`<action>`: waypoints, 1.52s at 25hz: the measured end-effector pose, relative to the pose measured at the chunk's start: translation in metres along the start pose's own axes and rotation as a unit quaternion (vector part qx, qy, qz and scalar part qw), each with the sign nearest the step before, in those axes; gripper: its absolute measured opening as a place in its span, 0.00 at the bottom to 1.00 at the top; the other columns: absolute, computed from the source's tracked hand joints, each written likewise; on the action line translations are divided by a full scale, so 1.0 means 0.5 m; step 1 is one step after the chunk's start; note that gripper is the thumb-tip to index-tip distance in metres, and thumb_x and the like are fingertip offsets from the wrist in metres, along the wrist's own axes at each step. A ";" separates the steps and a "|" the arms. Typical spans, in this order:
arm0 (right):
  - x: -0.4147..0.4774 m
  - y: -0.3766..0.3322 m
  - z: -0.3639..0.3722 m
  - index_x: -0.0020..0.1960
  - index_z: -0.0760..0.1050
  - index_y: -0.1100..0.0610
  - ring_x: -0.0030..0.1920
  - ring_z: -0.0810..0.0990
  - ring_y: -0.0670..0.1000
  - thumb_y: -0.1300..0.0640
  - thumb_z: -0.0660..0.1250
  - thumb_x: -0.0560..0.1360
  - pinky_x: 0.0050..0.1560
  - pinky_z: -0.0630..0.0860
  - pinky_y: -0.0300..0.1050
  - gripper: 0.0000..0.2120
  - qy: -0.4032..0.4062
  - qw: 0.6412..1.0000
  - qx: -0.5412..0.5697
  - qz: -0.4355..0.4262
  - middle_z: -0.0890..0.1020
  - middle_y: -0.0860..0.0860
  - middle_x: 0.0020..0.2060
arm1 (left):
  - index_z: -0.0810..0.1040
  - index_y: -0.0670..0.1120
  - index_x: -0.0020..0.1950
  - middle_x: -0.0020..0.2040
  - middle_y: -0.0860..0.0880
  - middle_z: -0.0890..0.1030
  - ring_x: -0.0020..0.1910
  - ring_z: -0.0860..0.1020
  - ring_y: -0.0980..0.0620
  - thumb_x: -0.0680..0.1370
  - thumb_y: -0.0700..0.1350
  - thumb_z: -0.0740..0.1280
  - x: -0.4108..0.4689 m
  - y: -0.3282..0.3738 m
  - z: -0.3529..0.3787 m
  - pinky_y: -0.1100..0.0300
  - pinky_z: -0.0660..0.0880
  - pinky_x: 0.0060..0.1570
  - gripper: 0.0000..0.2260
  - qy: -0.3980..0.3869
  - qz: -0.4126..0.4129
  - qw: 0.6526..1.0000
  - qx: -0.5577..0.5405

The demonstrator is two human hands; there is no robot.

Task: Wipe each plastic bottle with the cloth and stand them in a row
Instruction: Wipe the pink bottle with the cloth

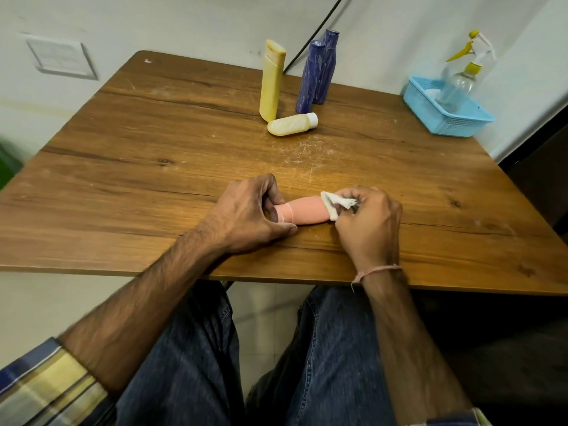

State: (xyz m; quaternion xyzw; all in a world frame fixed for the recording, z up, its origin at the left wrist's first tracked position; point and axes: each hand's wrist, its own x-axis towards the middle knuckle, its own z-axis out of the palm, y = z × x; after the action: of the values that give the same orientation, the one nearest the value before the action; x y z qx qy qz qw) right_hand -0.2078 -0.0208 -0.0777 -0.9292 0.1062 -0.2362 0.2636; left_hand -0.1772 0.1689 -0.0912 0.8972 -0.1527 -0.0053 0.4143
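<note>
A pink bottle is held lying between the hands, its capped end gripped by the left hand, while a small white cloth is pinched against its far end by the right hand. It is judged light, stiff and smooth, so slipping is likely unless it is kept gripped at the cap

We see a pink bottle lying on its side near the front edge of the surface, a small crumpled white cloth pressed against its right end. Farther back a tall yellow bottle and two blue bottles stand upright, close together. Just in front of them, a short yellow bottle with a white cap lies on its side.
</note>
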 end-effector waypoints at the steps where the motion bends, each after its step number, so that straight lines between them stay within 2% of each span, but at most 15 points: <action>1: -0.001 -0.014 0.006 0.55 0.84 0.56 0.51 0.79 0.49 0.66 0.71 0.74 0.46 0.69 0.32 0.12 -0.010 1.000 -0.005 -0.008 0.83 0.51 0.50 | 0.77 0.51 0.45 0.36 0.55 0.82 0.35 0.78 0.66 0.65 0.52 0.82 0.000 0.000 0.000 0.73 0.69 0.30 0.17 0.002 0.002 1.000 0.001; 6: -0.021 -0.081 0.010 0.55 0.84 0.55 0.48 0.77 0.45 0.63 0.70 0.74 0.45 0.72 0.31 0.11 -0.125 0.983 0.052 -0.123 0.81 0.47 0.49 | 0.76 0.49 0.43 0.34 0.54 0.80 0.33 0.76 0.65 0.67 0.48 0.81 -0.005 0.000 0.002 0.73 0.68 0.29 0.15 0.018 0.022 1.000 -0.005; 8: 0.028 -0.043 -0.002 0.54 0.85 0.55 0.48 0.80 0.46 0.63 0.72 0.73 0.46 0.77 0.35 0.10 -0.123 0.990 0.020 -0.072 0.84 0.48 0.49 | 0.77 0.50 0.44 0.36 0.55 0.81 0.36 0.77 0.66 0.65 0.51 0.82 -0.004 0.001 0.000 0.73 0.69 0.30 0.17 0.013 0.012 1.000 0.007; 10: 0.063 -0.011 -0.013 0.50 0.85 0.55 0.48 0.83 0.51 0.64 0.71 0.72 0.51 0.81 0.45 0.09 -0.098 0.995 -0.017 -0.015 0.86 0.52 0.49 | 0.77 0.51 0.45 0.37 0.55 0.82 0.36 0.78 0.64 0.65 0.53 0.82 -0.003 0.001 -0.001 0.73 0.70 0.31 0.18 0.006 0.006 1.000 0.017; 12: 0.057 -0.012 -0.007 0.51 0.85 0.55 0.50 0.83 0.52 0.67 0.70 0.72 0.54 0.81 0.46 0.12 -0.086 0.995 -0.038 -0.024 0.86 0.53 0.51 | 0.76 0.52 0.45 0.38 0.55 0.82 0.36 0.78 0.62 0.65 0.53 0.82 -0.003 0.001 -0.002 0.73 0.70 0.32 0.18 0.005 0.005 1.000 0.023; 14: 0.033 -0.031 0.003 0.54 0.84 0.55 0.51 0.80 0.48 0.67 0.70 0.73 0.53 0.78 0.38 0.13 -0.092 0.994 -0.011 -0.064 0.83 0.51 0.54 | 0.77 0.51 0.45 0.38 0.55 0.81 0.35 0.78 0.62 0.65 0.53 0.82 -0.004 0.003 -0.001 0.73 0.70 0.32 0.18 0.015 0.015 0.999 0.025; 16: 0.002 -0.059 0.007 0.55 0.84 0.55 0.48 0.76 0.43 0.67 0.70 0.74 0.48 0.72 0.27 0.14 -0.114 0.986 0.029 -0.116 0.80 0.48 0.50 | 0.76 0.50 0.44 0.36 0.55 0.81 0.34 0.78 0.64 0.66 0.52 0.81 -0.006 0.005 0.000 0.73 0.70 0.31 0.17 0.023 0.025 0.999 0.022; 18: -0.020 -0.071 0.003 0.55 0.85 0.54 0.43 0.74 0.39 0.67 0.70 0.73 0.43 0.71 0.25 0.14 -0.145 0.976 0.058 -0.150 0.79 0.46 0.46 | 0.76 0.48 0.44 0.34 0.55 0.81 0.33 0.77 0.66 0.67 0.50 0.81 -0.007 0.005 0.002 0.73 0.69 0.30 0.16 0.024 0.027 0.999 0.005; 20: -0.016 -0.058 -0.011 0.54 0.85 0.54 0.43 0.74 0.38 0.68 0.70 0.72 0.44 0.71 0.24 0.15 -0.157 0.974 0.066 -0.151 0.81 0.47 0.46 | 0.77 0.48 0.45 0.34 0.55 0.81 0.34 0.78 0.67 0.66 0.50 0.81 -0.009 0.004 0.002 0.74 0.69 0.30 0.16 0.027 0.022 0.999 -0.001; 24: 0.012 -0.029 -0.014 0.54 0.85 0.55 0.50 0.79 0.47 0.68 0.69 0.72 0.54 0.75 0.37 0.15 -0.081 0.993 0.010 -0.081 0.83 0.52 0.51 | 0.78 0.51 0.46 0.36 0.55 0.82 0.38 0.78 0.67 0.66 0.52 0.81 -0.005 0.002 0.002 0.75 0.70 0.32 0.16 0.023 0.020 0.999 0.013; 29: -0.037 -0.054 0.012 0.57 0.83 0.55 0.48 0.77 0.46 0.70 0.66 0.74 0.49 0.74 0.32 0.17 -0.089 0.984 0.043 -0.150 0.80 0.49 0.50 | 0.75 0.50 0.47 0.40 0.55 0.78 0.37 0.75 0.61 0.67 0.54 0.81 -0.005 -0.008 0.003 0.73 0.69 0.34 0.18 0.053 0.069 0.995 0.041; 32: -0.003 -0.022 -0.001 0.56 0.83 0.53 0.51 0.80 0.47 0.68 0.68 0.73 0.55 0.79 0.40 0.17 -0.030 0.996 0.029 -0.082 0.82 0.50 0.52 | 0.76 0.50 0.50 0.43 0.55 0.79 0.40 0.77 0.58 0.66 0.54 0.81 -0.006 -0.015 0.006 0.70 0.71 0.36 0.20 0.087 0.105 0.991 0.012; 34: 0.003 -0.019 -0.015 0.56 0.83 0.51 0.49 0.80 0.43 0.69 0.70 0.73 0.55 0.79 0.37 0.17 -0.006 0.994 0.084 -0.067 0.83 0.49 0.52 | 0.77 0.49 0.52 0.46 0.54 0.80 0.42 0.77 0.56 0.67 0.54 0.81 -0.006 -0.017 0.004 0.65 0.75 0.38 0.20 0.115 0.144 0.982 -0.033; 36: -0.010 -0.036 -0.030 0.57 0.81 0.51 0.50 0.80 0.40 0.68 0.71 0.73 0.52 0.78 0.32 0.18 0.006 0.980 0.150 -0.128 0.83 0.49 0.51 | 0.79 0.45 0.53 0.48 0.51 0.80 0.43 0.77 0.54 0.69 0.54 0.80 -0.005 -0.022 0.002 0.60 0.77 0.41 0.21 0.148 0.184 0.970 -0.056; 38: -0.024 -0.058 -0.047 0.55 0.82 0.54 0.51 0.81 0.43 0.68 0.71 0.72 0.51 0.77 0.33 0.15 0.004 0.961 0.173 -0.217 0.83 0.50 0.49 | 0.80 0.42 0.55 0.49 0.49 0.80 0.42 0.77 0.54 0.70 0.53 0.79 -0.007 -0.025 0.001 0.60 0.77 0.41 0.21 0.183 0.213 0.957 -0.064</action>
State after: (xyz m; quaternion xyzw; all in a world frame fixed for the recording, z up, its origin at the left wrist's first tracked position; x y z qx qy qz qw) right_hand -0.2276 -0.0028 -0.0492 -0.8692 -0.1392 -0.3059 0.3626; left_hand -0.1775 0.1772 -0.1015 0.8009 -0.2611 0.2381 0.4835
